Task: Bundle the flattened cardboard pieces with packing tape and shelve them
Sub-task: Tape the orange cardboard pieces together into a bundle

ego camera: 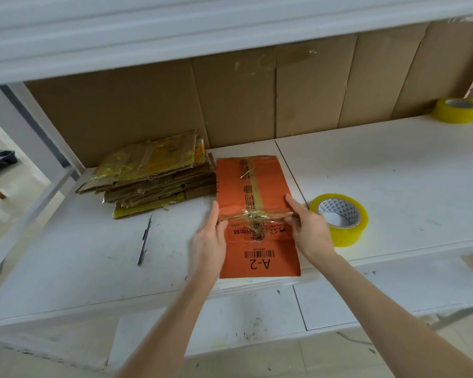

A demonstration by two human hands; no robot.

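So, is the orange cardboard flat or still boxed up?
Flat: the orange cardboard lies spread on the shelf, with the left hand and right hand holding its sides.

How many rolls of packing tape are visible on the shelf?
2. The near roll lies beside the right hand; the far roll sits far right, at the back. Others may be hidden.

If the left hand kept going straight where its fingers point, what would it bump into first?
Probably the right end of the cardboard stack, just beyond the left hand holding the orange cardboard; depth is unclear.
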